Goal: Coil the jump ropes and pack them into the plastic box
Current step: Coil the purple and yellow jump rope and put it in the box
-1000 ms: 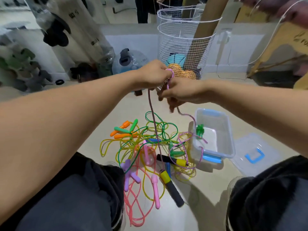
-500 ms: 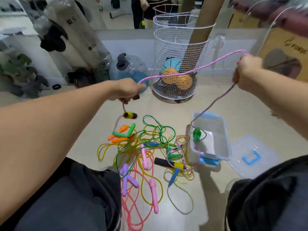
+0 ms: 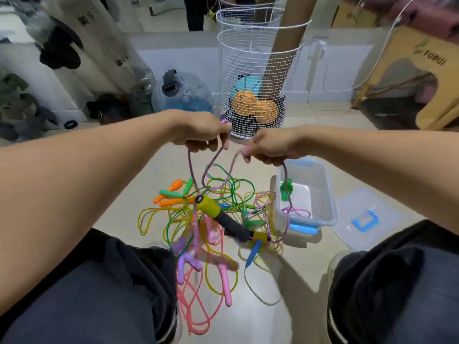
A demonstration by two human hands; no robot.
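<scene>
My left hand [image 3: 202, 131] grips loops of a braided pink-purple jump rope [image 3: 190, 170]; its yellow-and-black handle [image 3: 218, 214] hangs below in the air. My right hand [image 3: 270, 145] pinches the same rope a little to the right, and the cord runs down from it over the rim of the clear plastic box [image 3: 320, 184] on the floor. A green item [image 3: 286, 189] lies inside the box. Between my knees a tangle of green, yellow and pink ropes [image 3: 211, 219] with orange, green, purple and pink handles lies on the floor.
The box's clear lid with a blue handle [image 3: 365, 220] lies to the right of the box. A white wire basket [image 3: 258, 78] holding balls stands behind the hands. A water jug [image 3: 182, 93] and bagged items line the far left wall. A wooden stool [image 3: 422, 78] stands at right.
My right hand has swung back in from the far right to beside my left hand, so the rope hangs in a slack loop. The yellow-and-black handle dangles lower.
</scene>
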